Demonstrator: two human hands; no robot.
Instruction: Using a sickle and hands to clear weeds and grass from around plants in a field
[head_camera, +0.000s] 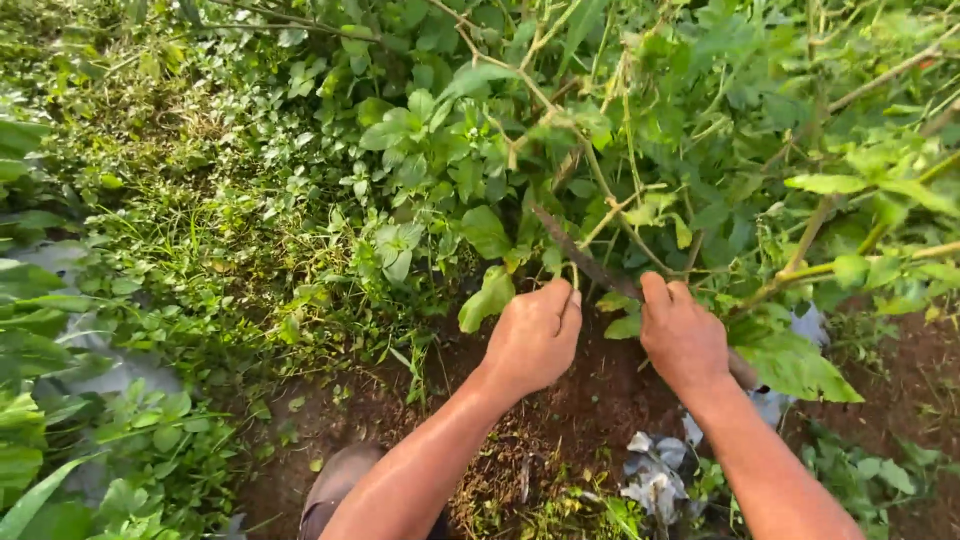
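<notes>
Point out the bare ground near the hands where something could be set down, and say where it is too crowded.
Bare soil shows between the left hand and right hand. A smaller patch lies left of the left forearm, bordered by weeds. It is crowded above the fingers, where the leafy stems tangle, and by the grey plastic scraps.

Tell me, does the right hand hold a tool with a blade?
Yes, the right hand grips a dark curved blade that points up into the green stems.
</notes>
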